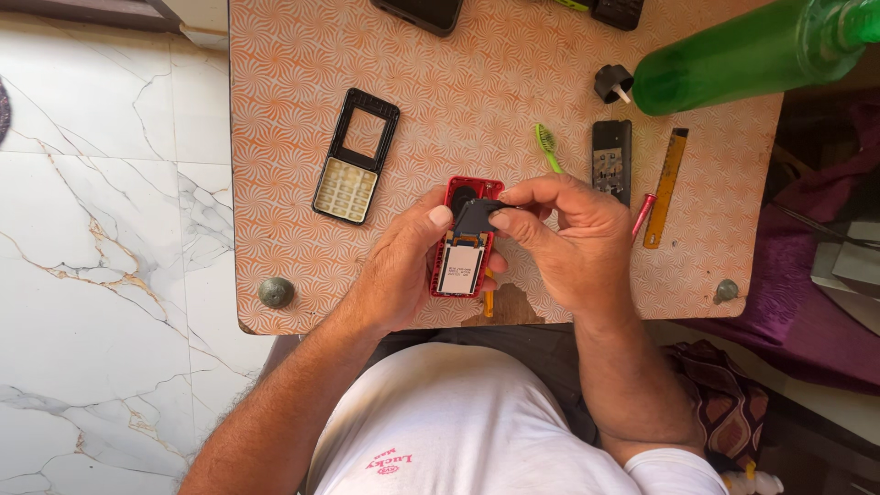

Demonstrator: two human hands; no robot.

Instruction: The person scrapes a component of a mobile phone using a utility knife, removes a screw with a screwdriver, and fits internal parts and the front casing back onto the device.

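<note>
My left hand (399, 266) grips a red opened phone body (466, 261) from its left side, above the near edge of the small orange-patterned table (293, 137). A pale screen module shows in the red shell's lower half. My right hand (573, 238) pinches a small dark grey part (475, 217) against the upper half of the phone, thumb and forefinger closed on it. A black front cover with a pale keypad (356, 156) lies flat to the left of my hands.
A green toothbrush (547, 147), a black phone piece (611, 158), a red-handled tool (643, 214) and an orange ruler (666, 186) lie right of my hands. A green bottle (742, 55) and a black cap (612, 82) sit far right. White marble floor (101, 229) is left.
</note>
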